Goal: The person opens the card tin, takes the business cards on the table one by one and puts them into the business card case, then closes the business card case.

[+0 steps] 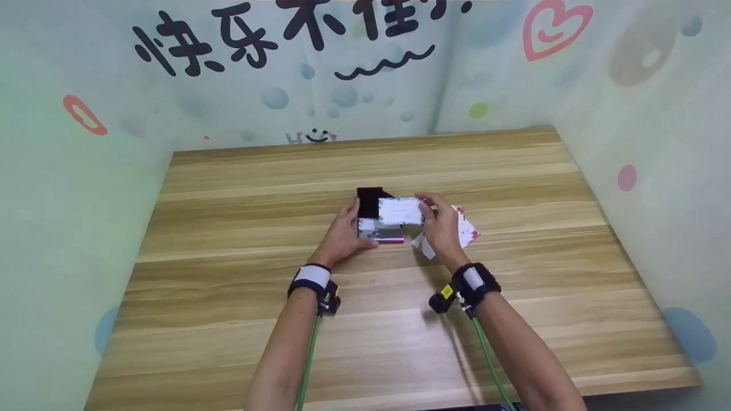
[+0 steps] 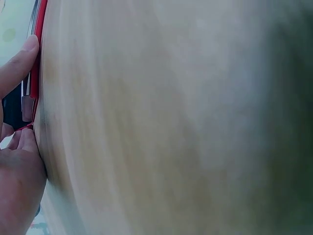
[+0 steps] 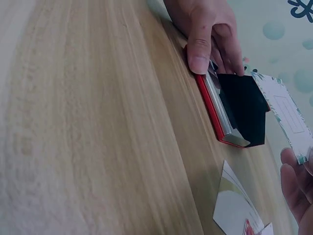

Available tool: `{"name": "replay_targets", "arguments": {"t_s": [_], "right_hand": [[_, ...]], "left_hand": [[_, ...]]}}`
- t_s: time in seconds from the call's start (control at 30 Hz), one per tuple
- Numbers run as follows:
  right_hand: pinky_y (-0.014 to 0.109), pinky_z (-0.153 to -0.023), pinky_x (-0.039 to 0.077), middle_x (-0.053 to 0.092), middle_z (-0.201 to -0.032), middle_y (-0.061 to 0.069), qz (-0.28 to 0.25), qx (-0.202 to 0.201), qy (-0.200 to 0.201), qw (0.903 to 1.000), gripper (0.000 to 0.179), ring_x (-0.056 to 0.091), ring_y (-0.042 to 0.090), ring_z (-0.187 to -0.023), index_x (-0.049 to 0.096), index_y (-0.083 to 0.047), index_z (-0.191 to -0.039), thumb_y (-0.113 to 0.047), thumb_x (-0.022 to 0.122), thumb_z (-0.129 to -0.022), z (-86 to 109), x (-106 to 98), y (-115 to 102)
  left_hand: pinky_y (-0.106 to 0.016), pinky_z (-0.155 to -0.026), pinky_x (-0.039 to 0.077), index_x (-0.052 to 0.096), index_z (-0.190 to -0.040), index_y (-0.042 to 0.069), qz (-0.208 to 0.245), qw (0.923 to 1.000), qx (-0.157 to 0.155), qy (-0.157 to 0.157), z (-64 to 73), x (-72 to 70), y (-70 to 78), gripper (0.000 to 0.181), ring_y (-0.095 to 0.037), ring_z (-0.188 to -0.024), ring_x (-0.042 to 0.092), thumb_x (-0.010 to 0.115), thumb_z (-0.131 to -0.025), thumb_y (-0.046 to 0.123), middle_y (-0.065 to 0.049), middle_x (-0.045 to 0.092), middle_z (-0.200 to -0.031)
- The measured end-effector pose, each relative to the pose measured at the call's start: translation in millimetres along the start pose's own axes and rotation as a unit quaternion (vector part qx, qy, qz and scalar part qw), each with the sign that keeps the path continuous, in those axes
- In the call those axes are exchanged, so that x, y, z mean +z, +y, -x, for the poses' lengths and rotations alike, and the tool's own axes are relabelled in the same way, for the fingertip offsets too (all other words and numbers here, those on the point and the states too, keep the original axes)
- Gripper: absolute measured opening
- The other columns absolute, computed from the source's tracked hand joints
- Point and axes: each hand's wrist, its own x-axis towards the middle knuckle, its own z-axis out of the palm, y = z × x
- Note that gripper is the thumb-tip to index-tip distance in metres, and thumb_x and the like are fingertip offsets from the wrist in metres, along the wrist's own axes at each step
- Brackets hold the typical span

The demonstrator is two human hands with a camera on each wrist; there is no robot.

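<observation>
An opened card case (image 1: pixel 389 233) with a silver tray and a black-lined lid lies at the middle of the table. My left hand (image 1: pixel 340 235) grips its left end, thumb along the near edge. The right wrist view shows the case's red outer edge (image 3: pixel 209 108) and the thumb pressed on it. Between thumb and fingers, my right hand (image 1: pixel 443 228) pinches a white card (image 1: pixel 401 211) with a leafy printed border, held above the case's right part. Seen from the left wrist, the case (image 2: pixel 35 78) stands at the far left, partly behind the thumb.
White cards with red floral print (image 1: pixel 467 229) lie on the wooden table (image 1: pixel 228 308), partly under my right hand. Wrist straps with small cameras (image 1: pixel 442 299) and green cables sit on both forearms. Printed walls (image 1: pixel 365 103) border the table's back and sides.
</observation>
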Motion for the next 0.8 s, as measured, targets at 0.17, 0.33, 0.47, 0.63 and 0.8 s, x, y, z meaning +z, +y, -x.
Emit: {"name": "replay_targets", "arguments": {"t_s": [0.17,0.33,0.47,0.63,0.8], "right_hand": [[0.036,-0.071,0.061,0.064,-0.112,0.016,-0.003,-0.012,-0.001,0.9999,0.029,0.065,0.024,-0.084,0.065,-0.007,-0.128,-0.005,0.053,-0.101,-1.9,8.6,-1.5],[0.033,-0.071,0.060,0.066,-0.111,0.016,0.004,-0.020,-0.004,0.9998,0.029,0.066,0.026,-0.086,0.065,-0.006,-0.127,-0.004,0.053,-0.101,-3.7,17.5,-2.4],[0.027,-0.070,0.055,0.067,-0.111,0.014,0.015,-0.014,-0.004,0.9998,0.028,0.066,0.025,-0.089,0.066,-0.007,-0.126,-0.005,0.053,-0.101,-3.9,22.4,-2.3],[0.022,-0.069,0.051,0.068,-0.108,0.015,0.025,-0.026,-0.009,0.9993,0.027,0.066,0.025,-0.087,0.068,-0.007,-0.124,-0.005,0.055,-0.100,-5.5,30.1,-2.2],[0.025,-0.067,0.053,0.069,-0.109,0.016,0.036,-0.033,-0.014,0.9987,0.027,0.067,0.026,-0.086,0.067,-0.006,-0.124,-0.004,0.055,-0.100,-8.0,34.6,0.7]], "left_hand": [[-0.042,-0.128,0.018,0.012,-0.160,0.012,0.008,0.9999,0.008,-0.003,-1.9,0.4,-2.0,0.119,-0.037,-0.154,0.018,0.091,-0.071,0.021,-0.022,0.014,-0.166],[-0.043,-0.128,0.017,0.014,-0.160,0.011,0.002,0.9999,0.010,0.002,-1.8,-0.8,-3.3,0.119,-0.038,-0.154,0.019,0.091,-0.070,0.022,-0.022,0.015,-0.166],[-0.044,-0.128,0.018,0.015,-0.160,0.008,0.001,0.9998,0.022,0.004,-1.2,-0.8,-3.3,0.119,-0.039,-0.152,0.022,0.092,-0.069,0.021,-0.024,0.019,-0.165],[-0.044,-0.127,0.019,0.017,-0.159,0.005,0.005,0.9996,0.026,0.011,-0.1,-1.3,-4.0,0.120,-0.040,-0.151,0.025,0.093,-0.068,0.019,-0.025,0.021,-0.163],[-0.044,-0.128,0.018,0.016,-0.159,0.007,0.007,0.9997,0.023,0.011,-1.9,0.2,-4.6,0.119,-0.039,-0.152,0.024,0.092,-0.068,0.021,-0.023,0.020,-0.164]]}}
